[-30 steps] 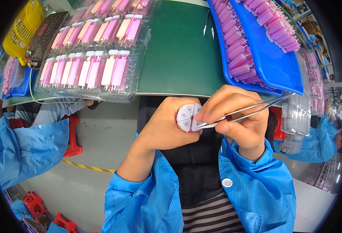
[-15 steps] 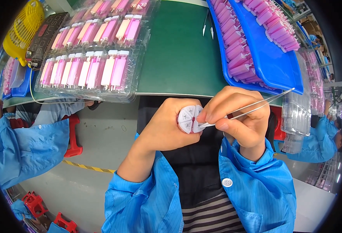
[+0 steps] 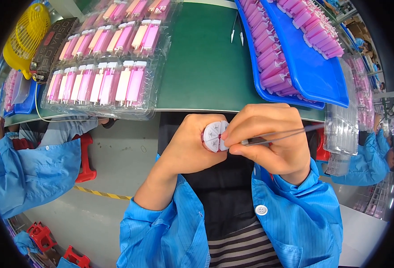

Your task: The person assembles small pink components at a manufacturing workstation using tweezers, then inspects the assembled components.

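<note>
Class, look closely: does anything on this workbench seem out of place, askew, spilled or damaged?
Nothing looks spilled or damaged. Slightly odd: the right blue tray overlaps the left blue tray instead of lying beside it, its pink pieces bunched toward the far end.

Round cluster of white wedge-shaped caps (image 3: 212, 136) is sitting in the L hand (image 3: 183, 143), most of its body being hidden by the fist. Capped end is facing up twd the cam; caps are fanning out like pie slices w/ small raised marks, dk pink showing at the rim & in a gap btwn wedges. R hand (image 3: 275, 145) fingertips are meeting the cluster's R edge. Slim metal tweezers (image 3: 311, 128) are lying across that hand, pale end pointing L, shanks running R, slightly blurred; exact tip contact is unclear.
</note>
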A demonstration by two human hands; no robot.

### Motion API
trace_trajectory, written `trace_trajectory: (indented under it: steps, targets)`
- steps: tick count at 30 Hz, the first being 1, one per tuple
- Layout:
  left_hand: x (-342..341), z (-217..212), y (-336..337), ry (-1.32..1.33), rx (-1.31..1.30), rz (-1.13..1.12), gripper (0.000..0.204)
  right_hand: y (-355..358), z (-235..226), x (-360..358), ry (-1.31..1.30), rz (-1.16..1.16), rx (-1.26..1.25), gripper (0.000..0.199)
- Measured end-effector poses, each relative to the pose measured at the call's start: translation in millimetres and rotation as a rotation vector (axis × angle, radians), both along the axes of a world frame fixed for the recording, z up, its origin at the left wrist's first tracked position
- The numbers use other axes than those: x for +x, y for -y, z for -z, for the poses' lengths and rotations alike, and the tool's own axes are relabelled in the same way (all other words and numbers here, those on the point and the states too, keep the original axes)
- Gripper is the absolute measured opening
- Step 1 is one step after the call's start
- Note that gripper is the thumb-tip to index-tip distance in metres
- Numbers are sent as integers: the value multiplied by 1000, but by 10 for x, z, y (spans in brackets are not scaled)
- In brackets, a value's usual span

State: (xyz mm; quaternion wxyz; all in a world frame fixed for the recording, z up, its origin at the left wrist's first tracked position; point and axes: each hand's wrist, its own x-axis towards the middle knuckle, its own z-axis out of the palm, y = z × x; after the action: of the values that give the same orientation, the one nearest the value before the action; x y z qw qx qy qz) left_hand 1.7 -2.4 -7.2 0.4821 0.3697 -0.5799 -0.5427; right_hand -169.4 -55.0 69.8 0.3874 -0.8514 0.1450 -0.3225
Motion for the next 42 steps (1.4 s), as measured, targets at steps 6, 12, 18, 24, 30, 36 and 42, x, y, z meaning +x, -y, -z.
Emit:
trace_trajectory:
  steps: [6, 12, 18, 24, 30, 36, 42]
  targets:
    - [23, -96, 24, 41, 51, -90, 21, 87, 13, -79, 94, 14, -56, 19]
    - [22, -219, 56, 84, -37, -147, 22, -12, 221, -36, 274, 92, -217, 27]
    - [26, -382, -59, 93, 10, -216, 24, -101, 233, -13, 261, 137, -557, 19]
    - [249, -770, -33, 201, -13, -332, 21, 48, 379, 61, 533, 292, -455, 27]
    - [1405, -1037, 1033, 611, -298, -942, 24, 353, 703, 93, 499, 260, -266, 27]
    - [2317, -1006, 1985, 1066, 146, -1082, 49, 377, 782, 42, 309, 255, -384, 23]
    - [2362, -892, 2410, 1365, 446, -983, 78, 397, 770, -45, 267, 184, -330, 25]
